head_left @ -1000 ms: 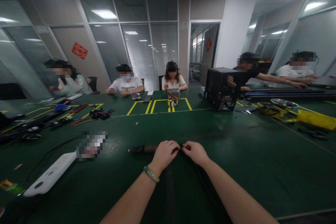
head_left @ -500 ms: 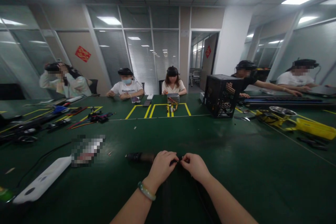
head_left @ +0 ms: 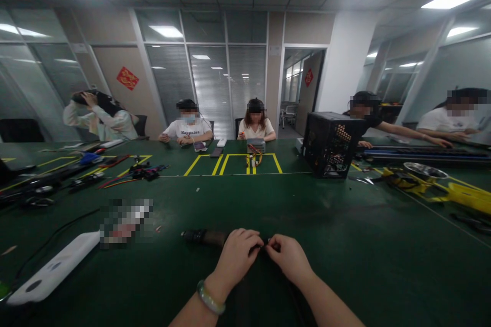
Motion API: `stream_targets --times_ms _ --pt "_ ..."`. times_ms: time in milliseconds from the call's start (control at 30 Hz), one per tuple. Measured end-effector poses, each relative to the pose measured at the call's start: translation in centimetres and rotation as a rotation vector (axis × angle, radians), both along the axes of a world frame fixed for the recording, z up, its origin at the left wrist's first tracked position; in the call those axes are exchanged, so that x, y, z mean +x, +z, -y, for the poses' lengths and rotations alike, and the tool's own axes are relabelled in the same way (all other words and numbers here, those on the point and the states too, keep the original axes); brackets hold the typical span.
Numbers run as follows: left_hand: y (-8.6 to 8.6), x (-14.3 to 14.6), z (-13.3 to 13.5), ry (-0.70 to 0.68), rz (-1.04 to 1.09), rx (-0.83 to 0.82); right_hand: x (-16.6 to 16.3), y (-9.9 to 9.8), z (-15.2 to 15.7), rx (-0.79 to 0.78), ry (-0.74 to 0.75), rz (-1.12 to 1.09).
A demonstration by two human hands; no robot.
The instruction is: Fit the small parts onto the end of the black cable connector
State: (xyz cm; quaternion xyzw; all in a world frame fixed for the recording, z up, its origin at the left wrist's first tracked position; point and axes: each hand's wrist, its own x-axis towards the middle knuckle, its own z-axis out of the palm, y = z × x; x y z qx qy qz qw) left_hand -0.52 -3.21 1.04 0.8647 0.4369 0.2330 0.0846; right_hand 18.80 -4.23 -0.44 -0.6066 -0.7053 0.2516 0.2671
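A dark cylindrical tool (head_left: 213,237), with a ribbed black end and a narrow tip pointing left, lies along the green table in front of me. My left hand (head_left: 240,253) is closed over its right part, fingers curled down around it. Right beside it, my right hand (head_left: 287,255) makes a pinch at the tool's right end, its fingertips almost meeting those of the left. Whatever small part sits between the right fingertips is too dark and hidden to name. A dark cord-like strip (head_left: 299,299) runs toward me below the right hand.
On the left lie a white power strip (head_left: 57,265) and a blurred-out flat item (head_left: 125,225). Tangled cables (head_left: 143,168) are farther back. A black computer case (head_left: 330,145) stands back right, near yellow frames (head_left: 414,181). Several people sit around the green table (head_left: 215,199).
The view has shifted slightly, so the far things sit a little more to the right. Both hands keep nearly the same pose at the tool.
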Motion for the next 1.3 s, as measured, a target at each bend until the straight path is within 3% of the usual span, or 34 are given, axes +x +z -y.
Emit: stream_targets --times_ms 633,1300 --pt "0.5 -0.1 -0.2 -0.003 0.030 -0.038 -0.2 0.7 -0.2 -0.036 0.002 0.000" --pt "-0.1 1.0 1.4 0.023 0.031 0.057 1.0 1.0 0.3 -0.121 0.042 -0.048"
